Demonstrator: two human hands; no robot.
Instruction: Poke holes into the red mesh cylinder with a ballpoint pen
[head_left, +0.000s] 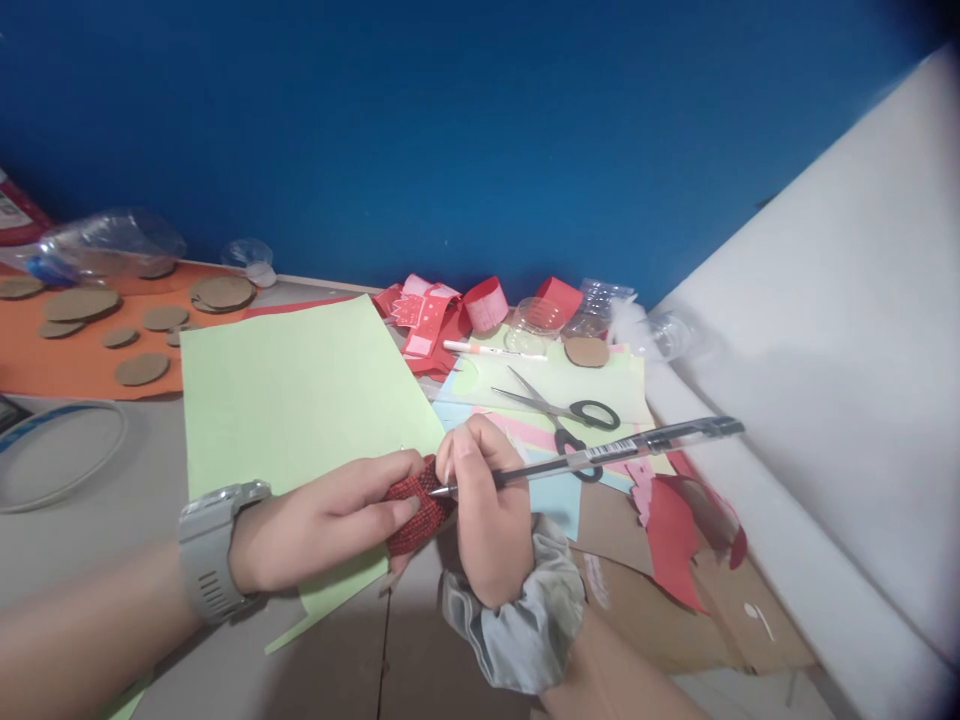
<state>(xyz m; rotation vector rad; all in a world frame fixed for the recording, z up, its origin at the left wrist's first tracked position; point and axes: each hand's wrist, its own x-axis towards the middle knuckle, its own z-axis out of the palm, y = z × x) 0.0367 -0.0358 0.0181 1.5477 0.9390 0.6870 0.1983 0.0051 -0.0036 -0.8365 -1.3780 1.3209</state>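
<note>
My left hand [322, 525], with a grey watch on its wrist, is closed on a small piece of dark red woven fabric [409, 535]. My right hand [491, 520] grips a clear ballpoint pen [637, 443], its tip pointing left at the fabric. The curled fingers of that hand are at the fabric's right edge; whether they pinch it too, I cannot tell. Behind the left hand lies a large light green paper sheet [292, 390]. Scissors [559, 408] with black handles lie spread on papers beyond the right hand, partly behind the pen.
On the left, several cardboard discs [82, 303] rest on orange paper [45, 365], near a clear plastic bottle [112, 245]. Red paper pieces [435, 315] and a white marker [495, 351] lie at the back. Cardboard [675, 620] is at right, beside a white panel [840, 300]. A blue wall [450, 130] rises behind.
</note>
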